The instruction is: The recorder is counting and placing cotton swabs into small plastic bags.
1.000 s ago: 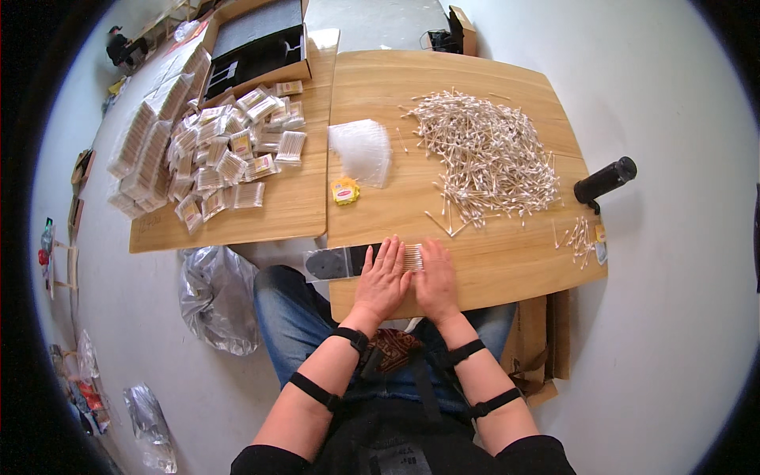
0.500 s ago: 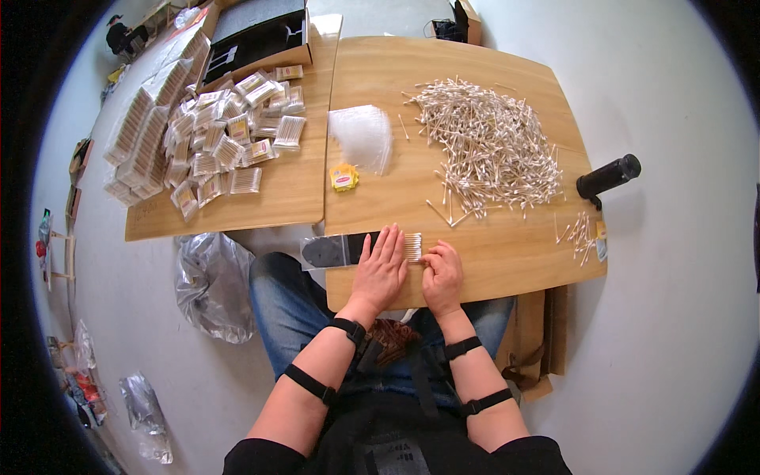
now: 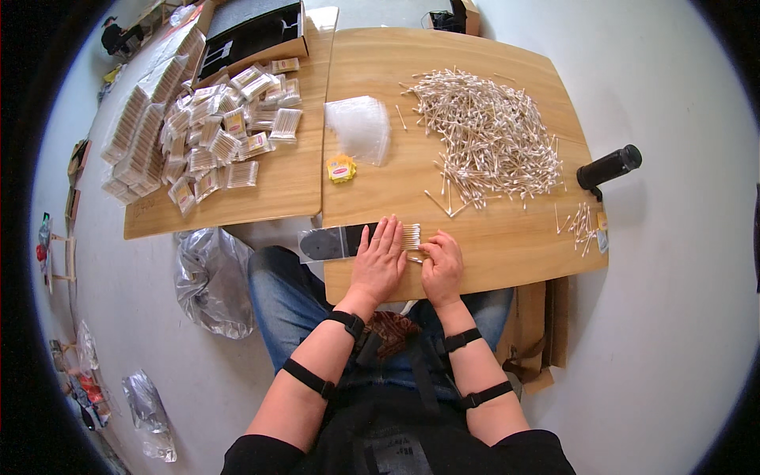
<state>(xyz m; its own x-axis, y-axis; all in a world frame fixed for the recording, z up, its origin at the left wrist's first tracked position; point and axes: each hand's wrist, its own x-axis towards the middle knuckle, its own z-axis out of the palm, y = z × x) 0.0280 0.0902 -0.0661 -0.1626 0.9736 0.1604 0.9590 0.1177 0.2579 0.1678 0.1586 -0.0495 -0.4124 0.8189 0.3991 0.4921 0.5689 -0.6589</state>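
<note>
My left hand (image 3: 378,265) lies flat, fingers stretched, over a black round-ended strip (image 3: 323,244) inside a clear plastic bag at the table's near edge. Just right of its fingers shows a row of cotton swabs (image 3: 411,235), side by side; their left ends are hidden under the hand. My right hand (image 3: 442,267) is closed beside the row, thumb and index finger at the swabs' right ends. From its curled fingers a single cotton swab (image 3: 414,259) pokes out leftward, slightly below the row.
A big heap of loose swabs (image 3: 491,138) covers the back right. Nearby are clear bags (image 3: 360,127), yellow labels (image 3: 341,169), a black cylinder (image 3: 609,167) and a small swab pile (image 3: 584,229). Filled swab packs (image 3: 229,142) crowd the left table beside an open box (image 3: 253,47).
My right hand has shifted slightly, and a single swab now shows at its fingers below the row. My left hand stays flat on the strip. The whole view has tilted a little.
</note>
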